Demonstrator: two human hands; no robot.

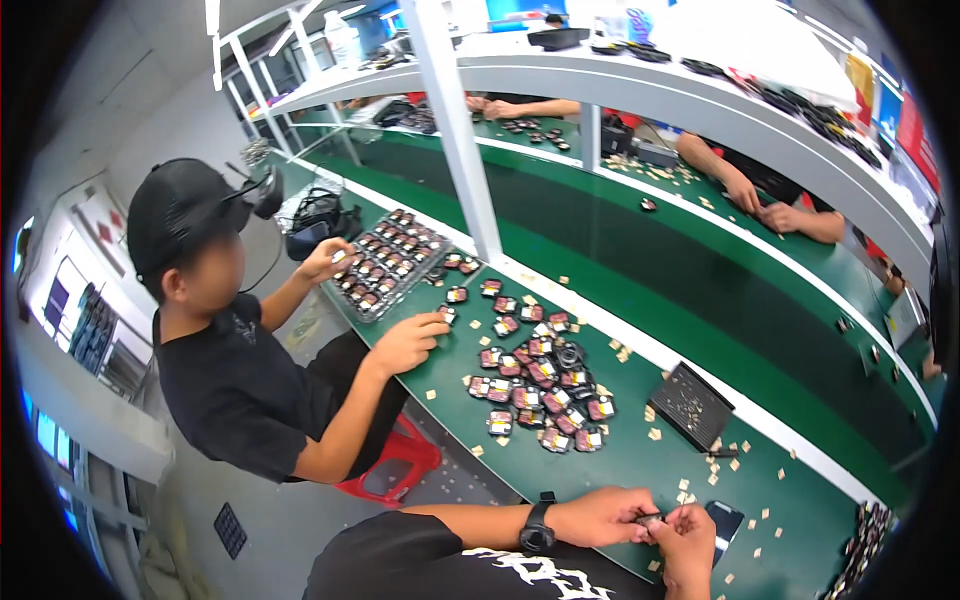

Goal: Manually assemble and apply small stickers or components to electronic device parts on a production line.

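Note:
Near the table's edge, my left hand (pixel 605 513), with a black watch on its wrist, pinches a small dark part (pixel 650 519). My right hand (pixel 688 545) closes on the same part from the other side; the fingers cover most of it, so its exact kind is not clear. A dark phone (pixel 724 528) lies beside my right hand. Further left on the green table (pixel 455 400) is a loose pile of small black units (pixel 540 372) with reddish faces and pale labels. Small pale square pieces (pixel 683 497) are scattered around my hands.
A black box (pixel 692 405) with small bits inside stands beyond my hands. At left, a co-worker in a black cap (pixel 185 215) handles units beside a clear tray (pixel 390 262). Across the green belt (pixel 620 230), other people's hands work under a white shelf (pixel 700 100). Dark parts (pixel 868 545) are heaped at lower right.

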